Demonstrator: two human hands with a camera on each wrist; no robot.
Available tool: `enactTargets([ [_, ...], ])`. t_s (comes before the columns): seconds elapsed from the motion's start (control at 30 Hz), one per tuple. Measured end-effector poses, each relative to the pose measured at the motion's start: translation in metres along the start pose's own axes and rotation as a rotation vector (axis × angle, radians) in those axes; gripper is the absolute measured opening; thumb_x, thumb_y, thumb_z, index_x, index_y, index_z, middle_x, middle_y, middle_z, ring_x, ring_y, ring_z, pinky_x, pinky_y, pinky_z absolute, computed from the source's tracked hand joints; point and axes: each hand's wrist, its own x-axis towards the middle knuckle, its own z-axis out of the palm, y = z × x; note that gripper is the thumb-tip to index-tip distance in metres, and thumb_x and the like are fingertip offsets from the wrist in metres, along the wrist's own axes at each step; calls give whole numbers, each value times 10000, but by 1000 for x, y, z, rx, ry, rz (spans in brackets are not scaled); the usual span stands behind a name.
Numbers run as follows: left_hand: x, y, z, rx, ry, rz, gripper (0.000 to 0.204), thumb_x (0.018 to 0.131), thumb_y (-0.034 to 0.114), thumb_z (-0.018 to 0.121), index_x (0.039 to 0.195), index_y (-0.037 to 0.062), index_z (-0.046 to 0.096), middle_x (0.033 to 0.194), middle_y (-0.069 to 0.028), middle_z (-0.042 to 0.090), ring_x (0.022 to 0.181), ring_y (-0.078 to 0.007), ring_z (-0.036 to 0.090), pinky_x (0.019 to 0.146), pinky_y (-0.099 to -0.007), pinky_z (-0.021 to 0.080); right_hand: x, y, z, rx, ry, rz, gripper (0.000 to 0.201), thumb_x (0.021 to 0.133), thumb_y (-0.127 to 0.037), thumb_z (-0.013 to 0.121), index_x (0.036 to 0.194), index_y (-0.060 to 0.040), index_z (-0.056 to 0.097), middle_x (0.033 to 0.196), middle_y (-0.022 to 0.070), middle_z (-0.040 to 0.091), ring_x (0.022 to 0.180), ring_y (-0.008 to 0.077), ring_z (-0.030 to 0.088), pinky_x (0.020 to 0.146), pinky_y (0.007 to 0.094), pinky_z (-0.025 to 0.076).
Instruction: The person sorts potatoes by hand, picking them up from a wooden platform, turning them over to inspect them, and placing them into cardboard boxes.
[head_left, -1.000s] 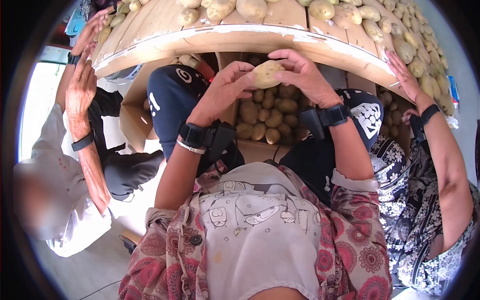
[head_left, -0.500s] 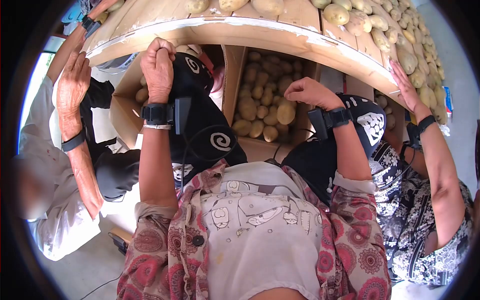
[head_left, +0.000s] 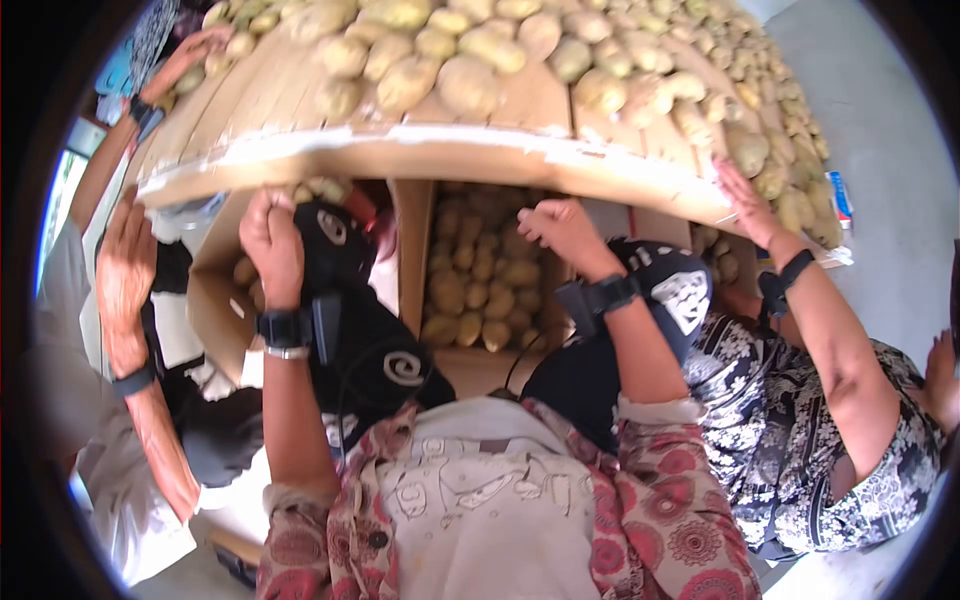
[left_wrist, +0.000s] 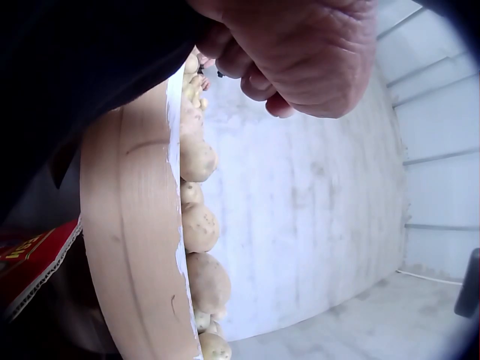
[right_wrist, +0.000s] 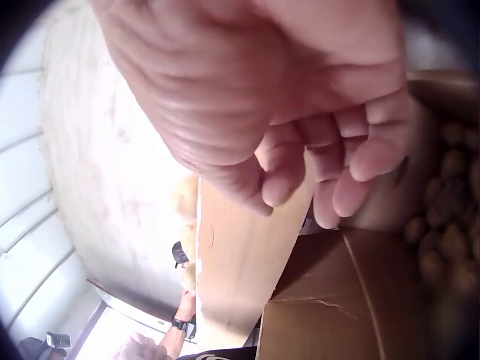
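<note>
My left hand (head_left: 272, 240) is raised over the left knee, just below the table edge, with its fingers curled in and no object showing in it. The left wrist view shows its fingers (left_wrist: 255, 79) bent toward the palm. Above the right knee, my right hand (head_left: 570, 238) hangs with loosely bent fingers; in the right wrist view nothing lies between the thumb and fingers (right_wrist: 352, 187). Between the knees stands a cardboard box (head_left: 412, 250) holding many potatoes (head_left: 480, 285), nearest to the right hand.
A cardboard-covered table (head_left: 250, 115) spans the front, with many potatoes (head_left: 470, 85) spread over it. Another cardboard box (head_left: 215, 300) stands at left. Two people sit close by, one hand (head_left: 125, 255) at left, another hand (head_left: 745, 200) on the right table edge.
A second ago both hands held a potato over the box; they have parted and neither shows it now. The left hand moved left. The head view has shifted, showing more of the table.
</note>
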Motion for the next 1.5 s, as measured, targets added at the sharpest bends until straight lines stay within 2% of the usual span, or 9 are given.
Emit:
enactTargets([
  [0.27, 0, 6, 7, 32, -2, -54, 176, 780, -66, 364, 686, 12, 490, 609, 22, 412, 560, -43, 338, 494, -211, 275, -11, -37, -5, 346, 343, -416, 218, 880, -87, 547, 687, -5, 610, 751, 5, 628, 657, 48, 512, 597, 211, 421],
  [0.43, -1, 4, 15, -32, 2, -25, 181, 789, -70, 372, 689, 14, 498, 599, 33, 409, 527, -30, 318, 461, -215, 250, 10, -55, -86, 319, 830, -697, 166, 832, -2, 617, 989, -35, 575, 1044, 43, 590, 870, 94, 556, 761, 222, 460],
  [0.63, -1, 7, 11, 11, -9, -27, 165, 749, -81, 367, 691, 11, 490, 630, -4, 443, 589, -71, 370, 535, -227, 319, 47, -28, -182, -330, 1352, -344, 488, 738, -114, 700, 1186, -48, 518, 1206, 208, 514, 1165, 314, 471, 967, 381, 391],
  [0.83, 1, 9, 14, 18, -8, -50, 163, 752, -82, 370, 693, 8, 493, 630, -5, 440, 581, -70, 368, 527, -225, 313, 65, -12, -203, -611, 982, 26, 548, 685, -204, 681, 1207, -126, 531, 1205, 213, 505, 1150, 357, 465, 995, 422, 370],
  [1.1, 1, 1, 13, 44, -10, -37, 163, 759, -75, 373, 696, 4, 502, 616, -20, 445, 574, -66, 370, 513, -230, 307, 57, -21, -216, -551, 994, 109, 501, 695, -217, 728, 1154, -112, 558, 1091, 131, 609, 1058, 287, 560, 868, 406, 465],
  [1.17, 1, -2, 12, -10, -10, -62, 166, 762, -79, 378, 697, 7, 505, 613, -18, 444, 571, -71, 372, 515, -231, 309, 35, -43, -210, 558, 809, -15, 475, 765, -190, 690, 1206, -130, 524, 1044, 21, 602, 924, 224, 602, 736, 382, 498],
  [1.3, 1, 4, 13, 22, -15, -52, 170, 760, -84, 384, 699, 11, 511, 617, -12, 450, 571, -80, 390, 531, -228, 334, -13, -74, -160, 1271, 26, -291, 475, 889, -347, 536, 1236, -29, 473, 1069, 115, 596, 836, 239, 623, 564, 271, 492],
  [1.43, -3, 9, 18, 114, -61, -67, 163, 744, -94, 401, 704, 10, 521, 614, -30, 481, 587, -94, 454, 561, -246, 391, -23, -69, -83, 1370, -244, -181, 522, 901, -422, 485, 1241, -26, 483, 1081, 152, 615, 829, 269, 636, 531, 275, 487],
  [1.5, -2, 15, 24, 142, -106, -2, 158, 737, -90, 415, 710, 13, 531, 603, -63, 503, 573, -124, 487, 560, -272, 410, -31, -78, -48, 1179, -43, 2, 530, 926, -464, 437, 1187, -9, 520, 990, 131, 645, 773, 244, 640, 464, 242, 448],
])
